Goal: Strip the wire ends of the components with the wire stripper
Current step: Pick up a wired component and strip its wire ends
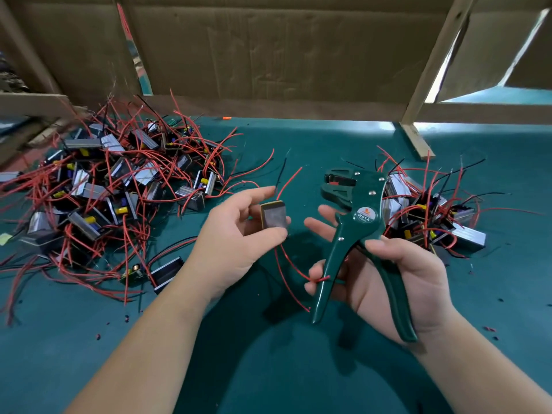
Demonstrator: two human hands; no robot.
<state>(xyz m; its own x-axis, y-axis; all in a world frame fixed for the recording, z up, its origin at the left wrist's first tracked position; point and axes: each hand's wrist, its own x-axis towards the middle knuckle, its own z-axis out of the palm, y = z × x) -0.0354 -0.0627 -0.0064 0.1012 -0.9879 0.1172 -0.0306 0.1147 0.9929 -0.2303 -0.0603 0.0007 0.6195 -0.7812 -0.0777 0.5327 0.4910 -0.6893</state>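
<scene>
We looked down on a green work mat (268, 363), our two bare hands raised above its middle. Our left hand (236, 234) pinched a small block-shaped component (273, 216) between thumb and curled fingers, with its grey face turned towards us. A red wire (322, 278) ran down from the component, looped across and ended against the lower fingers of our right hand (400, 273). We could not tell whether those fingers gripped it.

That right hand held the dark green wire stripper (366, 216) upright. The thumb lay over one handle, the fingers were loosely bent behind the other, and the handles were spread wide. Its head pointed away from us and no wire was in it.

A large tangle of components with red and black leads (113, 186) lay to the left, and a smaller heap (430, 210) lay to the right, just behind the stripper.

We judged the hold on the tool to be slack, so it could have twisted or dropped as the wire was fed in. A wire end set crooked or too deep in the head could have lost strands or too much insulation. The long loop could also have snagged on a handle.
</scene>
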